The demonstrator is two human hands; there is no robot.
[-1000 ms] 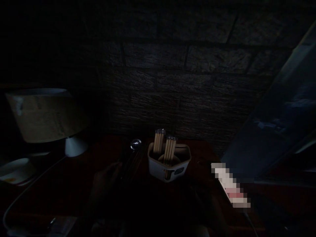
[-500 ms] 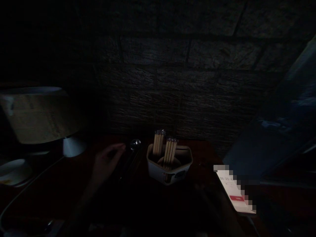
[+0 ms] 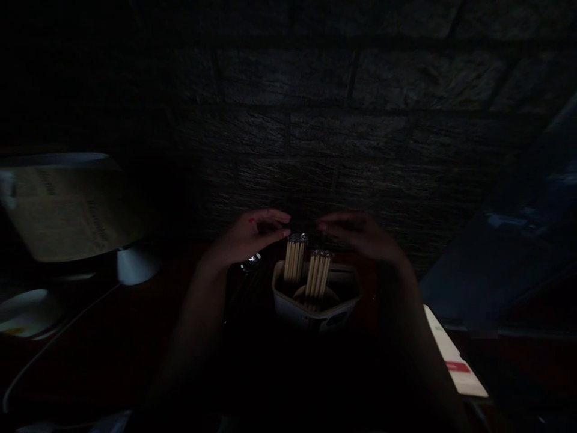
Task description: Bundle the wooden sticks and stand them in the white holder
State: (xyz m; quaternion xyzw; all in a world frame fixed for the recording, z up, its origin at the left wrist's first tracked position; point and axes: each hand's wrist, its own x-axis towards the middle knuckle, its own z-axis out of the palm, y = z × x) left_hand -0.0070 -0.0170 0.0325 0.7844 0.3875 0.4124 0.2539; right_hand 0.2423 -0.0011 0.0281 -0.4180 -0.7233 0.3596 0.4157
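Observation:
The scene is very dark. A white holder (image 3: 288, 304) stands on a dark red table with two bundles of wooden sticks (image 3: 295, 260) upright in it. My left hand (image 3: 250, 236) hovers just above and to the left of the bundles, its fingertips pinched together and pointing right. My right hand (image 3: 358, 233) mirrors it from the right, fingers curled together over the second bundle (image 3: 318, 275). The fingertips of both hands are a short gap apart. Whatever they pinch is lost in the dark.
A small shiny round object (image 3: 251, 262) lies left of the holder. Further left are a lamp shade (image 3: 67, 207), its white base (image 3: 135, 266), a white dish (image 3: 24, 310) and a cable (image 3: 49, 346). A white card (image 3: 455, 361) lies right. A stone wall (image 3: 315, 132) rises behind.
My left hand rose from the table beside the shiny object to above the sticks. My right hand came into view and rose to meet it. The camera shifted slightly.

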